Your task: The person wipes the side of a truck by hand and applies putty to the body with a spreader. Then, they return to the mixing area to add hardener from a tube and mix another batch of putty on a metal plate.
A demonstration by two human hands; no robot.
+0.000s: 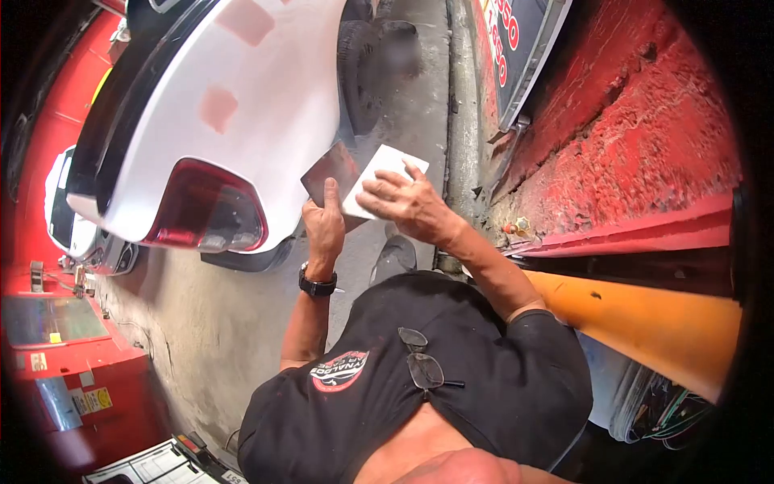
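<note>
A red wall [621, 137] stands to the right of the white car [282, 89]. The car's rear corner bears a tail light [205, 206], with a pink patch [218, 109] above it. Right of that corner are a dark sheet [326, 171] and, farther from the car, a white sheet [379, 165]. The left hand [324, 230], nearer the car, is closed round the dark sheet's edge, thumb on its face. The right hand [411, 202], farther from the car, lies over the white sheet, fingers slightly bent; I cannot tell whether it grips.
</note>
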